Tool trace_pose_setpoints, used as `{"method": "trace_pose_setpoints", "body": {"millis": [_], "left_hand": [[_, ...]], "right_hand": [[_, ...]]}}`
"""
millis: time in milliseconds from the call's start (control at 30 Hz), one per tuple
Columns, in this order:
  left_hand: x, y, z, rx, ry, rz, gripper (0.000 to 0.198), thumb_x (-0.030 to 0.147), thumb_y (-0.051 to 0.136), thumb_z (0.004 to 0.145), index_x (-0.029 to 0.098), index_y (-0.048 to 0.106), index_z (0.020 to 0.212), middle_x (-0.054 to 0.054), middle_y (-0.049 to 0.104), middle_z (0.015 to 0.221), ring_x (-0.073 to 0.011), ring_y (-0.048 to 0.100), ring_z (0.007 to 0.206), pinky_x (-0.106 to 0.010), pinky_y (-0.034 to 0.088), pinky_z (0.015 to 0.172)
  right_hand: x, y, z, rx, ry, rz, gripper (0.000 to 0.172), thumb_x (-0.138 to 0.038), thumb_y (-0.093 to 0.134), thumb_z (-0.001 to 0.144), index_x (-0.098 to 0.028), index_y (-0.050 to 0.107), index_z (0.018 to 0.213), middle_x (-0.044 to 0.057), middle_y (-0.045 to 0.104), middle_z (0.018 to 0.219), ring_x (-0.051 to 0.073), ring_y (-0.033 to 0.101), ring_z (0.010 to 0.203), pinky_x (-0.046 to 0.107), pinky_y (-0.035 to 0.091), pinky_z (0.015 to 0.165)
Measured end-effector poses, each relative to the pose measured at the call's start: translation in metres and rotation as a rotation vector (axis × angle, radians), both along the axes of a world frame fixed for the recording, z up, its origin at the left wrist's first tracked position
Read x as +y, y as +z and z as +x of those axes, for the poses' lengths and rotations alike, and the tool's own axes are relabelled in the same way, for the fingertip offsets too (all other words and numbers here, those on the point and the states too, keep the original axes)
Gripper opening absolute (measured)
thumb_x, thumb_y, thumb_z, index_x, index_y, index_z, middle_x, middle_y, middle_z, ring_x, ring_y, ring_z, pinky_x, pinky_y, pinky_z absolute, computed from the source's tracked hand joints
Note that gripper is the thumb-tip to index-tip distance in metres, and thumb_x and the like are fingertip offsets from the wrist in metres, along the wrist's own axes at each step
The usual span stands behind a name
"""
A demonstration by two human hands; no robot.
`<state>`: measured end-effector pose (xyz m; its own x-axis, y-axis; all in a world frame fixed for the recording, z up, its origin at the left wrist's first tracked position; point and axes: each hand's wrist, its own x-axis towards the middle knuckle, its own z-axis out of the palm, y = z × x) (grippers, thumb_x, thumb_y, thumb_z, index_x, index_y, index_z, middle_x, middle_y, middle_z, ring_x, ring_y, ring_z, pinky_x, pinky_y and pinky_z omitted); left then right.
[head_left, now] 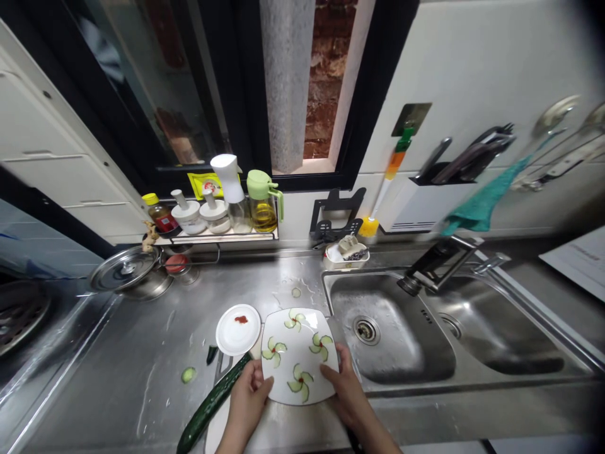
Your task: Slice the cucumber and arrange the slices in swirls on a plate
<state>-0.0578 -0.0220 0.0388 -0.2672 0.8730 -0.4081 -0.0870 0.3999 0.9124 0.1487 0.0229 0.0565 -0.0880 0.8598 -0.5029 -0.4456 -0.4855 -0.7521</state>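
Between my two hands is a square white plate [278, 386], gripped at its left and right edges. Cucumber slices [297, 320] lie on it in several pinwheel shapes with small red centres. My left hand [249, 392] closes on the lower left edge, thumb on top. On the lower right edge my right hand [347, 391] does the same, its thumb over the rim. A dark green cucumber [212, 403] lies beside my left hand, partly on a cutting board [218, 429]. Behind it is a small white dish [236, 343] with red sauce [241, 320].
To the right is a double steel sink [397, 328] with a black faucet [439, 265]. A lidded pot [142, 277] stands at the left, beneath a rack [227, 237] of seasoning jars and an oil bottle [263, 211]. A cucumber end [188, 375] lies on the steel counter [155, 353].
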Motion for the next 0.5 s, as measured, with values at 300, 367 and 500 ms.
{"method": "trace_pose_setpoints", "body": {"millis": [300,367,500], "left_hand": [[0.004,0.017,0.010,0.107,-0.199,0.070,0.052,0.052,0.070,0.066,0.014,0.063,0.101,-0.001,0.060,0.073,-0.0108,0.053,0.063,-0.024,0.046,0.064],[0.006,0.015,0.008,0.188,-0.225,0.087,0.052,0.053,0.067,0.069,0.014,0.063,0.103,-0.004,0.064,0.079,-0.0126,0.056,0.066,-0.026,0.048,0.067],[0.004,0.001,-0.001,0.463,-0.345,0.099,0.048,0.050,0.061,0.074,0.015,0.063,0.107,-0.007,0.066,0.084,-0.0167,0.059,0.070,-0.030,0.050,0.070]], "right_hand": [[0.008,0.014,0.042,0.051,-0.046,-0.060,0.070,-0.025,0.080,0.056,-0.030,0.051,0.120,0.003,0.070,0.098,0.025,0.067,0.080,0.038,0.051,0.073],[0.010,0.016,0.071,0.016,-0.052,-0.090,0.074,-0.026,0.081,0.054,-0.028,0.053,0.122,0.006,0.071,0.099,0.027,0.067,0.084,0.041,0.050,0.079],[0.003,0.025,0.148,-0.108,-0.051,-0.172,0.060,-0.029,0.082,0.048,-0.028,0.065,0.106,0.012,0.070,0.103,0.034,0.066,0.092,0.048,0.046,0.086]]}}
